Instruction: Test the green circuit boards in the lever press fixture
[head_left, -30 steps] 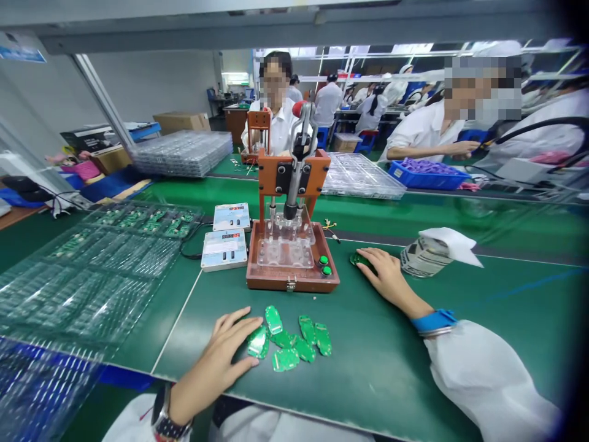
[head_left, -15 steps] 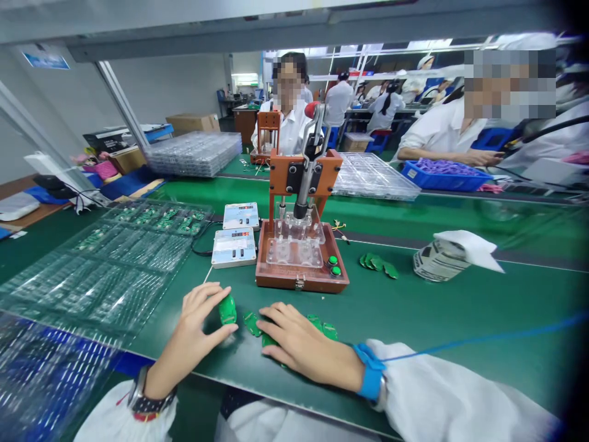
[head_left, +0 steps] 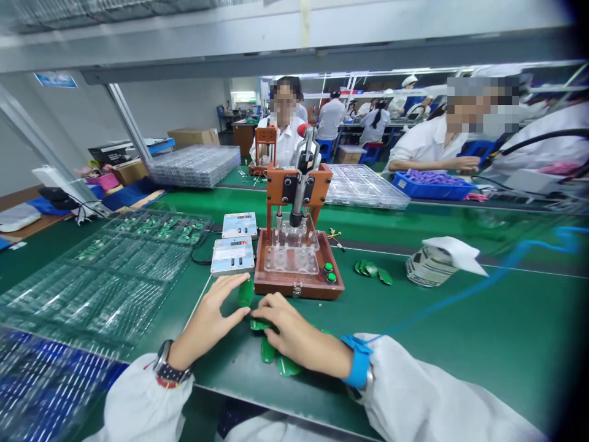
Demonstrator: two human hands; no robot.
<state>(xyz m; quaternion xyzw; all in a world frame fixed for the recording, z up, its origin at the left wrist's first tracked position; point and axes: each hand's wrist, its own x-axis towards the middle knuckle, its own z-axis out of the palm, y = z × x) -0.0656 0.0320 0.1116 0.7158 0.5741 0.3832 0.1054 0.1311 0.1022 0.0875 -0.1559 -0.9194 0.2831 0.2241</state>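
Note:
My left hand (head_left: 215, 308) grips a small green circuit board (head_left: 246, 293) by its edges, between thumb and fingers, with the board tilted upright. Close beside it, my right hand (head_left: 292, 331) has its fingers closed on another green circuit board (head_left: 260, 325), partly covered by the fingers. Under and around the right hand lie several loose boards (head_left: 288, 366) on the green table; some are hidden by the hand. Just beyond both hands stands a test fixture (head_left: 299, 288) with a toggle-clamp lever, clear plates and two green buttons.
Two meter boxes (head_left: 232, 255) with red digits sit left of the fixture. Clear trays (head_left: 138, 270) holding boards cover the left side. To the right are a small board pile (head_left: 372, 270) and a paper-wrapped can (head_left: 430, 264). A blue wrist cord (head_left: 437, 301) trails rightward. Co-workers sit opposite.
My left hand has moved right and slightly up with its board, now near the fixture. The right hand has closed on a board and lifted it slightly. The view has tilted up a little.

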